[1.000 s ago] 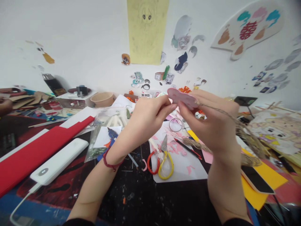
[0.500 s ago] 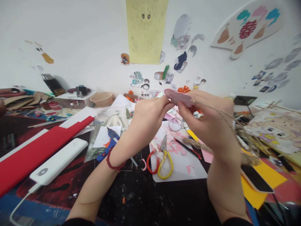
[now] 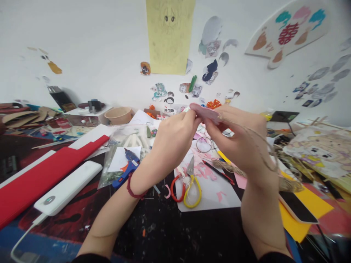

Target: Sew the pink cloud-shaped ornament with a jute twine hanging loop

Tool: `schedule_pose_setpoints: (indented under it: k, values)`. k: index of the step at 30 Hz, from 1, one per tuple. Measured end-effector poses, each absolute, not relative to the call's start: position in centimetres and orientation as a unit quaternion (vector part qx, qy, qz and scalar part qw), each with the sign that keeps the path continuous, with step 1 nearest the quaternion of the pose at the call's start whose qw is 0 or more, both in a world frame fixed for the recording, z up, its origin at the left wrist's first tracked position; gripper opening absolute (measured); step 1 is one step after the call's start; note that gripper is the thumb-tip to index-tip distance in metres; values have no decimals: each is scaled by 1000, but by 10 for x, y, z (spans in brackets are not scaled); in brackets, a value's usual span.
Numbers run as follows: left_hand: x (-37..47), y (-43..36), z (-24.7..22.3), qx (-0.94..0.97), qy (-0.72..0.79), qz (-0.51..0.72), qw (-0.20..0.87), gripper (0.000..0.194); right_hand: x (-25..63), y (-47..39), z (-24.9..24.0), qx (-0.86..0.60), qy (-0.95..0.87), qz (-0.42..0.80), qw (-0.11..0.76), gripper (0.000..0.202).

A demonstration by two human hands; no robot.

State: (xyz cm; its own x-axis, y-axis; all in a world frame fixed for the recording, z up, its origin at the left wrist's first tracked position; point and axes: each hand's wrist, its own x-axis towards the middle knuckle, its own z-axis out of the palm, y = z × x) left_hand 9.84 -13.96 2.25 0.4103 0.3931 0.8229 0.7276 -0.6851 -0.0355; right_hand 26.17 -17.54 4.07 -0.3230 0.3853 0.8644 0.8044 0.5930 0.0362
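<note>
Up in front of me, my right hand (image 3: 238,137) pinches a flat, rounded pink piece (image 3: 204,112) between thumb and fingers. Its material is unclear. A strand of twine (image 3: 241,128) runs from the piece's right end across the back of that hand and hangs past the wrist. My left hand (image 3: 177,135) is closed, thumb and fingertips pressed together at the piece's left edge; whatever lies within this pinch is hidden. Below the hands, scissors (image 3: 192,186) with one red and one yellow handle lie on white paper (image 3: 214,199) with pink scraps. A clear ring (image 3: 204,144) is just beyond.
A blue glue gun (image 3: 127,171) lies beside my left forearm. Farther left are a white power bank (image 3: 68,188) with a cable and a red strip (image 3: 55,171). At right are a phone (image 3: 297,207), yellow paper (image 3: 315,204) and a twine bundle (image 3: 290,184). A wall stands behind.
My left fingers have shifted slightly at the pink piece's edge, and the left hand sits a little more upright. The twine over my right hand has moved slightly. Both hands stay at the piece.
</note>
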Motion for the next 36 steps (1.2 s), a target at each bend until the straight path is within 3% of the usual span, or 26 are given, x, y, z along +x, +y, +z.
schedule_pose_setpoints:
  k: [14,22,36]
  values:
    - [100,-132,18,-808,-370,-387,248,32,261,-171,38,-386,-771,-255,438,27]
    - [110,-129,11,-734,-342,-412,417,25,263,-172,38,-398,-755,-259,452,29]
    - [111,-131,11,-757,-348,-412,369,25,266,-175,37,-410,-754,-216,466,34]
